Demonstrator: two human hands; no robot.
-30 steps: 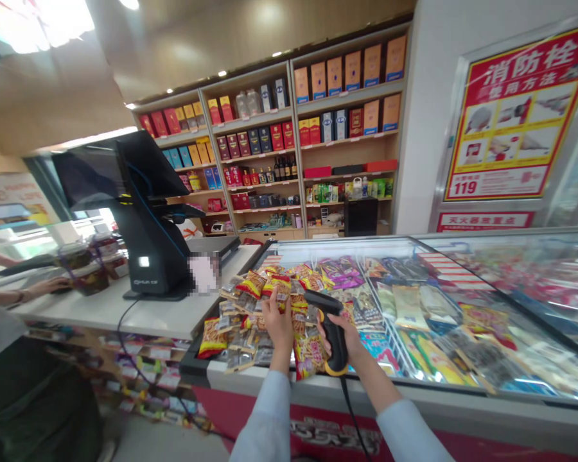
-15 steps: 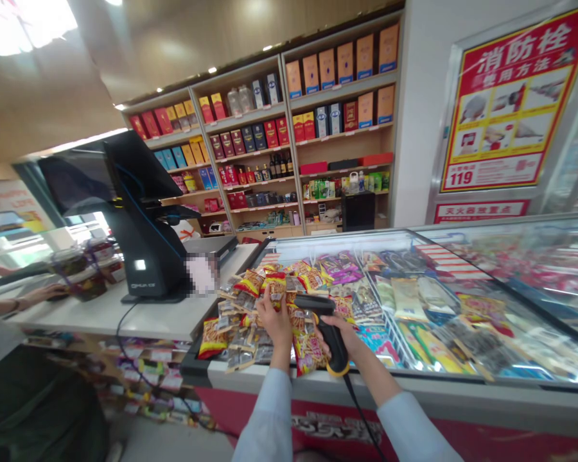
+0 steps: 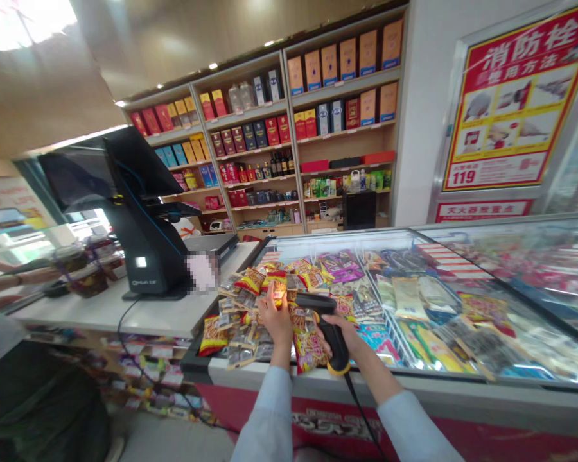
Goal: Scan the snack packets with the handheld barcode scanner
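Just at left fingers [image 3: 271,301], red-yellow snack packet [image 3: 280,292], scanner [image 3: 336,340] inside right fingers [image 3: 339,320].

Retail shop, checkout area.
Evidence: sales terminal [image 3: 147,256] on counter [image 3: 173,314]; handheld scanner [image 3: 336,343]; glass-sided display chest [image 3: 414,387] of packaged goods; wall shelves [image 3: 330,149] stocked with boxes and bottles.

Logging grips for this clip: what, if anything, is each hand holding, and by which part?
The right hand holds the scanner by its handle; the left hand touches a snack packet, grip unclear.
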